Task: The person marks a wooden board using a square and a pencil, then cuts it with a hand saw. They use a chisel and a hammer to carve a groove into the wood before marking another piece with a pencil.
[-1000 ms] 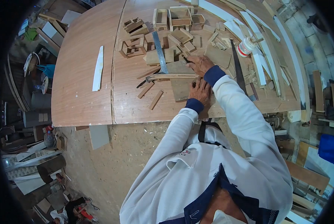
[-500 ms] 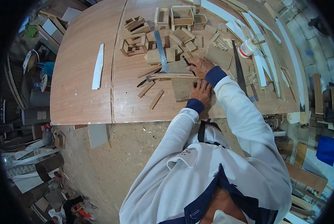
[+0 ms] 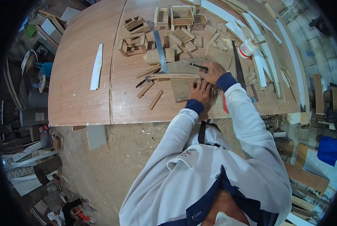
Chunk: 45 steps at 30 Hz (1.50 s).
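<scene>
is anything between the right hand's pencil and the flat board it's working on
Nothing visible. The right hand holds the pencil directly over the bare flat board, beside the square's wooden arm. The left hand presses the board nearer the body, clear of the pencil.

Table: I see a brown wooden top (image 3: 81, 94).
On it: wood offcuts (image 3: 156, 100), small boxes (image 3: 182, 16), steel square (image 3: 160, 51), white strip (image 3: 96, 67), glue bottle (image 3: 247, 48).

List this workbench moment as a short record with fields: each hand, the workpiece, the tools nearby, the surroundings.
left hand: left hand pressed flat on the wood panel
right hand: right hand grips a dark pencil-like tool, tip over the panel
guide: wooden strip lying across the panel
nearby tools: metal ruler, handsaw, glue bottle
surroundings: small wooden boxes and offcuts on the table
</scene>
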Motion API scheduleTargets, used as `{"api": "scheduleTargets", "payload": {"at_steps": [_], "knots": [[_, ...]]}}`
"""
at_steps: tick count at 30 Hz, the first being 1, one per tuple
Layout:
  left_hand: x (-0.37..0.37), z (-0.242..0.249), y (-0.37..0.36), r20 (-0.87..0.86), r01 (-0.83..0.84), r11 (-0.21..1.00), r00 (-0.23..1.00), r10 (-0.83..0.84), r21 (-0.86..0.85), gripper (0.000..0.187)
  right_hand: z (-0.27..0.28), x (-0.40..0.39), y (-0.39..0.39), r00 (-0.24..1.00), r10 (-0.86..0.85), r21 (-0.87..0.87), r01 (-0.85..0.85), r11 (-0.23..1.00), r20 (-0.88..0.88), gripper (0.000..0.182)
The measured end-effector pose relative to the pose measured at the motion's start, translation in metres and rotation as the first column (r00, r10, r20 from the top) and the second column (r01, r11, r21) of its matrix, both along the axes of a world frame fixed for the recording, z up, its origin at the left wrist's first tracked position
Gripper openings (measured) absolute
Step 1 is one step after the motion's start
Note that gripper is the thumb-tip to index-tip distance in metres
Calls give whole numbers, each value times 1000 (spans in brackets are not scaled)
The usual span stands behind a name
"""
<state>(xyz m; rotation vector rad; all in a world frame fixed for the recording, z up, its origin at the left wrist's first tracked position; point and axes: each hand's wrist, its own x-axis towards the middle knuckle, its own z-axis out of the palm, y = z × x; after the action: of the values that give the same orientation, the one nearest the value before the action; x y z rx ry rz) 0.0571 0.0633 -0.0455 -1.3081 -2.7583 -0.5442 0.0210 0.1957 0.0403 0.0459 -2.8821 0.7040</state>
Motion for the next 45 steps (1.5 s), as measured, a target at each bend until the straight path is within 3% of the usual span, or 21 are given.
{"api": "scheduleTargets", "payload": {"at_steps": [2,4,7,11,13,21,26,28,32,34,40,45], "knots": [[0,0,1,-22,-26,1000,999,27,5,46,-5,0,0,1000,4,-9,-4,1000,3,23],[1,-6,1,-39,-30,998,999,32,50,45,6,-3,-8,973,-107,-163,73,984,-205,30],[2,-10,2,-78,-36,995,996,44,98,44,31,-3,-10,984,-161,-103,153,983,-73,38],[-1,-11,2,-102,-22,997,994,29,69,44,42,2,-18,988,-152,-18,152,988,3,36],[-1,-8,2,-82,-18,999,996,22,52,43,42,8,-23,995,-63,78,69,995,-79,33],[1,0,-1,-75,-23,996,997,30,80,34,32,7,-33,994,32,107,-21,994,-104,33],[0,-9,-1,-104,16,1000,994,-18,-24,40,14,5,-31,978,113,206,-76,976,-173,32],[-1,-8,-2,-111,25,999,993,-30,-45,39,21,4,-34,996,81,205,-88,975,43,32],[-1,-11,0,-89,20,999,996,-24,-41,37,28,2,-32,987,79,212,-107,971,140,34],[-1,-3,-1,-105,9,1000,994,-7,13,37,41,-1,-35,980,-15,200,-25,979,198,35],[-1,-4,-2,-154,11,999,988,-6,36,35,35,1,-36,999,24,175,-31,984,42,36],[-1,-3,-2,-100,17,1000,995,-16,10,34,34,0,-39,990,26,239,-58,969,136,36]]}}
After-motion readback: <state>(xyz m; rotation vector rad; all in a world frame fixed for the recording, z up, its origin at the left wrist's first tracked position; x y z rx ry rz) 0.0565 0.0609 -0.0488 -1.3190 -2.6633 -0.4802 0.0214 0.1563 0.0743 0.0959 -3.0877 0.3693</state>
